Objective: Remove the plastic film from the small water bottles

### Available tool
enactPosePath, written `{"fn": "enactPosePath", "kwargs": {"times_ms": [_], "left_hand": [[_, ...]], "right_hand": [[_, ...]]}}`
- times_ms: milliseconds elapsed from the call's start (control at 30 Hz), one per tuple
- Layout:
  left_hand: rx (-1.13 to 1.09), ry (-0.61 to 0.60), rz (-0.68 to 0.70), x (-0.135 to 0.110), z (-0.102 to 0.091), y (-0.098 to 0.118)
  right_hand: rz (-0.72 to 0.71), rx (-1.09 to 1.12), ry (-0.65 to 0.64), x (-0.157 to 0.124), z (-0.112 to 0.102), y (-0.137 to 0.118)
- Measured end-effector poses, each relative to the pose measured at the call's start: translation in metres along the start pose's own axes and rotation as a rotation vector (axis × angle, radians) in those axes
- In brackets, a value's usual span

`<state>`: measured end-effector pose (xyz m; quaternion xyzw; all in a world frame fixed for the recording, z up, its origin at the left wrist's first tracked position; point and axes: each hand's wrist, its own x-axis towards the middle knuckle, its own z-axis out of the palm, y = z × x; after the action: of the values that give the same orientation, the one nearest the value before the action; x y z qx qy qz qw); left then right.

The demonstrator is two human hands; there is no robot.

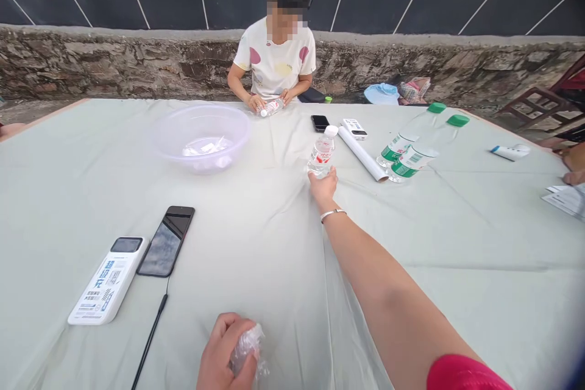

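Bottle [322,151] with a white cap is upright near the middle of the worktop [260,225], its lower part clasped by the fingers of the right hand [323,185]. Toward the near edge, the left hand [222,353] pinches crumpled clear film [249,342] between thumb and fingers. Toward the left edge lie a black phone [167,244] and a white device [106,283]. At the far edge, a co-worker [276,64] handles a similar container [273,108].

I can read no word with certainty from here. The near power bank [103,292] shows me bold blue characters and small print; the small bottle [322,155], red lettering on its label; the green-capped bottles [414,161], green-and-white labels. The far power bank [354,128] bears blurred blue marks.
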<state>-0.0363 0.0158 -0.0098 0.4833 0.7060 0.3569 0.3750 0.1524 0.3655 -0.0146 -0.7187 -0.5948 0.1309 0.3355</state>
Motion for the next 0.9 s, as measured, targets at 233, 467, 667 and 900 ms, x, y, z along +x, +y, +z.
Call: {"fn": "enactPosePath", "kwargs": {"times_ms": [233, 467, 667, 900], "left_hand": [[-0.166, 0.016, -0.015, 0.133, -0.052, 0.055], [-0.829, 0.209, -0.156, 0.279, -0.108, 0.162], [-0.849, 0.191, -0.03, 0.234, -0.066, 0.14], [0.037, -0.084, 0.129, 0.063, 0.05, 0.031]], "right_hand": [[-0.2, 0.141, -0.187, -0.116, -0.005, 0.006], [-0.245, -0.007, -0.23, -0.118, -0.009, -0.001], [-0.262, -0.057, -0.265, -0.121, -0.008, -0.003], [-0.304, -0.206, -0.31, -0.126, -0.012, -0.013]]}}
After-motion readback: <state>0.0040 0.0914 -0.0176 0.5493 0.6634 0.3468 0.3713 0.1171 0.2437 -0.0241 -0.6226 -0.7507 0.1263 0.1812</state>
